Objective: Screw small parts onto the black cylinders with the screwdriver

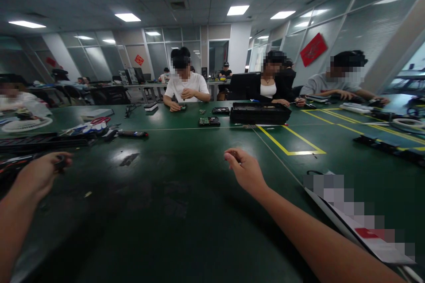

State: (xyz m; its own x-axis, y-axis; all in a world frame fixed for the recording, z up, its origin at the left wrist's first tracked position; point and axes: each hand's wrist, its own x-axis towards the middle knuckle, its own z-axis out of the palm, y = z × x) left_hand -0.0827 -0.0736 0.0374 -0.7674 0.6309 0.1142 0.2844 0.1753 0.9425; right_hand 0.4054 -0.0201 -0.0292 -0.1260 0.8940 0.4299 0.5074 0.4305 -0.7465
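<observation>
At the left side of the table, my left hand [38, 177] is closed around a small dark object [60, 163] whose kind I cannot make out. Beside that hand lie dark items with reddish cables [13, 161]. My right hand [245, 169] hovers above the green tabletop [199, 239] near the middle, thumb and fingers pinched together. Whatever it may hold is too small to name. Beyond the hands, a screwdriver with a dark handle [133, 134] lies on the table.
Red-handled scissors [100, 120] lie among tools at left. A hard drive with a circuit board [209, 121] and a long black case [260, 113] stand ahead. Yellow tape [292, 153] marks the right side, near a white sheet [352, 216]. Several people sit across the table.
</observation>
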